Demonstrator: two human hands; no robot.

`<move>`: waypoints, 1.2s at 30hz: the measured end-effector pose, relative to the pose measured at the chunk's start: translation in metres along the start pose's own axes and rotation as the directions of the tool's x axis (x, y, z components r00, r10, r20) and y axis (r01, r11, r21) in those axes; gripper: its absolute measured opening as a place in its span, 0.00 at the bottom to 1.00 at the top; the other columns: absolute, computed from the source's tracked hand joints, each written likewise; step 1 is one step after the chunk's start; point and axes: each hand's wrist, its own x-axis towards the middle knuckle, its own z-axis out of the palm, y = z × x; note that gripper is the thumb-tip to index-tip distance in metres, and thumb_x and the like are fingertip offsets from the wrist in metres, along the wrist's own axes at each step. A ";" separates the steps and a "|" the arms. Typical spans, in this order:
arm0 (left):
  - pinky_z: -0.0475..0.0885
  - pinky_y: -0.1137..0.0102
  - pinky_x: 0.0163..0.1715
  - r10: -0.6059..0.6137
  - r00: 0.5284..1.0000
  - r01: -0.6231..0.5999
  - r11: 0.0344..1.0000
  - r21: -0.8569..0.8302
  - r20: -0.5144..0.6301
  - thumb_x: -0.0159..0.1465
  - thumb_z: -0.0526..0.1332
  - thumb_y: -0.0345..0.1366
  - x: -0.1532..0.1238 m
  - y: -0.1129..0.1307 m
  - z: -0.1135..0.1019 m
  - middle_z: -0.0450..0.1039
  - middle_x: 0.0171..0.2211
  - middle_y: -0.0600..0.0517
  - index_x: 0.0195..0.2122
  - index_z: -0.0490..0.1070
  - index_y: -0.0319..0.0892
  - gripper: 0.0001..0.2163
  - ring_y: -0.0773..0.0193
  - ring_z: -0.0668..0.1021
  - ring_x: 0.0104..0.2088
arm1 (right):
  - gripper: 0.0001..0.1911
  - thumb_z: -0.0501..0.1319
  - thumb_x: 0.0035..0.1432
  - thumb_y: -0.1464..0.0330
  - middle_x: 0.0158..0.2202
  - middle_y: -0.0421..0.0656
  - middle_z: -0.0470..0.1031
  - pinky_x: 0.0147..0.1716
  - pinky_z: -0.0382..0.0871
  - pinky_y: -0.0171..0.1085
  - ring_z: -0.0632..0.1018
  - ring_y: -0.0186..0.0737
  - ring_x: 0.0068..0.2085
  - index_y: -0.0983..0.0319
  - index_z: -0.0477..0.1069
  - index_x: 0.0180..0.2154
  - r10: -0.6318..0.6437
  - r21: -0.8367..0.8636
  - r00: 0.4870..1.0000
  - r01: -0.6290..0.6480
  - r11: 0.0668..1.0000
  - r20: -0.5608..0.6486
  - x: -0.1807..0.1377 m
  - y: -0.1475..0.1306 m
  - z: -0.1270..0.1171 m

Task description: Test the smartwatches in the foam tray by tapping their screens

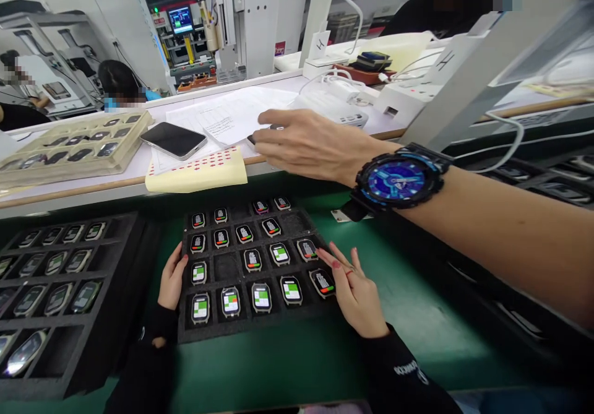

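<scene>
The black foam tray (227, 267) of smartwatches lies on the green tabletop (408, 306). The left hand (172, 276) rests open on the tray's left edge. The right hand (353, 290), also released, lies at the tray's right edge. Beyond the tray, a co-worker's hand (306, 145) lies over papers (232, 114).

A tray (227, 267) of watches (261, 296) is being flanked on the mat (288, 364) by the left hand (171, 278) and the right hand (355, 293). A second tray (116, 290) is being kept just left of it. Behind, on the shelf (134, 163), a phone (174, 140) is being bracketed by a third tray (93, 163) leftward and a co-worker's hand (306, 145) rightward.
</scene>
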 end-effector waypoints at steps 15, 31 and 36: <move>0.59 0.55 0.64 -0.012 1.000 0.012 1.000 -0.012 -0.015 0.58 0.65 0.45 -0.001 0.004 0.002 0.67 0.60 0.46 0.58 0.68 0.43 0.26 0.49 0.66 0.62 | 0.21 0.44 0.74 0.63 0.57 0.44 0.70 0.66 0.46 0.59 0.63 0.50 0.63 0.59 0.68 0.58 0.139 0.057 0.989 -0.137 0.989 -0.044 -0.001 0.003 0.005; 0.59 0.56 0.64 -0.034 0.998 0.033 0.999 -0.025 -0.044 0.58 0.64 0.40 -0.001 0.008 0.004 0.68 0.59 0.45 0.57 0.69 0.40 0.25 0.50 0.67 0.62 | 0.39 0.60 0.65 0.61 0.69 0.29 0.40 0.66 0.46 0.41 0.46 0.42 0.68 0.50 0.43 0.70 0.336 0.509 0.794 -0.590 0.627 0.507 -0.012 0.020 -0.033; 0.60 0.57 0.63 -0.030 0.998 0.027 0.999 -0.045 -0.054 0.57 0.66 0.39 0.001 0.006 0.004 0.70 0.58 0.46 0.55 0.71 0.41 0.24 0.49 0.67 0.61 | 0.39 0.62 0.62 0.63 0.69 0.27 0.42 0.67 0.45 0.43 0.46 0.43 0.68 0.48 0.47 0.69 0.345 0.558 0.793 -0.602 0.571 0.502 -0.011 0.020 -0.030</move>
